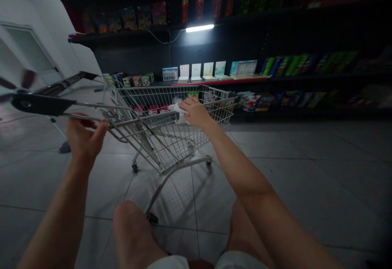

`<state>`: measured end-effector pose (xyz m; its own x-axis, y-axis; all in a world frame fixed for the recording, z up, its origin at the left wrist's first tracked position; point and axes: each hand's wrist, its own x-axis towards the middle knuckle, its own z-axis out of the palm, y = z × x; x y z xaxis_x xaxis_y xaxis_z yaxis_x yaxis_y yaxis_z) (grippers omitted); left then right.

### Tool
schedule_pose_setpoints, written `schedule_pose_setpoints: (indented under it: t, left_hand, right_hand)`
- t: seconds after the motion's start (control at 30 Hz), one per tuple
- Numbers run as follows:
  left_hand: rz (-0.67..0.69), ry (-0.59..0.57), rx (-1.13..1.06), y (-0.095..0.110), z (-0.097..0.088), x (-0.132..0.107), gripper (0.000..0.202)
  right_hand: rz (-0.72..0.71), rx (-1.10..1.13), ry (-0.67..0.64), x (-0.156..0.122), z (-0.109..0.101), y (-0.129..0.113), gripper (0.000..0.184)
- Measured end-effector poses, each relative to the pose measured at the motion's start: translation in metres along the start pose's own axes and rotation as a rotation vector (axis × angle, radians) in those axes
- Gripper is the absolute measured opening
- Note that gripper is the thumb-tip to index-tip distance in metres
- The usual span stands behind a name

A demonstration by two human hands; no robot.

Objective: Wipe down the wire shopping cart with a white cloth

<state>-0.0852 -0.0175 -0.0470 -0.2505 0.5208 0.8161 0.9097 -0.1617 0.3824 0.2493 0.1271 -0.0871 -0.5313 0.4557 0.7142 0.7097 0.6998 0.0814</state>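
A wire shopping cart [171, 138] stands side-on in front of me on the tiled floor, its dark handle end to my left. My left hand [85, 136] is closed around the metal rail just beside the black handle bracket [43, 103]. Across the cart, my right hand [196, 111] presses a white cloth [179, 109] onto the top rim of the basket's near side. Its fingers are closed over the cloth and partly cover it. The basket's wire mesh shows below the cloth.
Behind the cart runs a dark store shelf [122, 60] with boxes, snack bags and red bottles [199, 1]. A lit tube lamp [199, 28] hangs under a shelf. A fan [27, 79] stands at far left, near a door [29, 50]. My knees flank the cart's near wheel [152, 218].
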Motion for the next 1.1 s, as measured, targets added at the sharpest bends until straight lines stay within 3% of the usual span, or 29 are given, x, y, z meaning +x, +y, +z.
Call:
schedule_pose_setpoints:
  t: [0.03,0.07,0.17,0.23,0.3,0.37,0.43,0.47,0.57,0.63,0.77,0.93,1.03,1.1]
  left_hand:
    - [-0.045,0.082,0.031,0.010,-0.002,-0.010,0.026]
    - [-0.016,0.079,0.023,0.022,-0.004,-0.019,0.030]
    - [0.305,-0.147,-0.041,0.071,0.002,-0.027,0.043]
    - [0.405,-0.241,0.073,0.104,0.016,-0.011,0.041]
    - [0.389,-0.312,0.262,0.128,0.036,0.015,0.051]
    - [0.379,-0.512,0.454,0.139,0.056,0.038,0.071]
    - [0.359,-0.767,0.626,0.138,0.073,0.048,0.084]
    - [0.357,-0.839,0.675,0.134,0.079,0.048,0.084]
    - [0.419,-0.880,0.726,0.125,0.087,0.039,0.075]
    - [0.446,-0.867,0.736,0.122,0.087,0.033,0.068]
    - [0.413,-0.872,0.751,0.121,0.087,0.035,0.063]
    - [0.422,-0.886,0.731,0.112,0.092,0.039,0.058]
    - [0.459,-0.865,0.732,0.106,0.092,0.038,0.060]
    - [0.482,-0.868,0.735,0.104,0.090,0.037,0.061]
  right_hand:
    - [0.049,-0.011,-0.004,-0.002,-0.001,0.006,0.034]
    - [0.065,-0.009,-0.001,-0.001,-0.002,0.006,0.034]
    - [-0.035,0.043,0.051,0.013,0.008,-0.028,0.032]
    - [-0.079,0.078,0.143,0.023,0.025,-0.064,0.033]
    - [-0.051,0.108,0.248,0.023,0.050,-0.092,0.035]
    - [0.005,0.134,0.325,0.010,0.082,-0.107,0.032]
    - [0.078,0.159,0.335,-0.017,0.116,-0.110,0.027]
    - [0.123,0.172,0.306,-0.035,0.133,-0.108,0.026]
    - [0.271,0.209,0.082,-0.089,0.174,-0.101,0.031]
    - [0.367,0.224,-0.076,-0.118,0.189,-0.097,0.034]
    - [0.421,0.249,-0.291,-0.145,0.195,-0.085,0.036]
    - [0.407,0.317,-0.547,-0.153,0.189,-0.068,0.035]
    - [0.491,0.368,-0.614,-0.157,0.185,-0.062,0.031]
    - [0.620,0.410,-0.603,-0.164,0.181,-0.061,0.025]
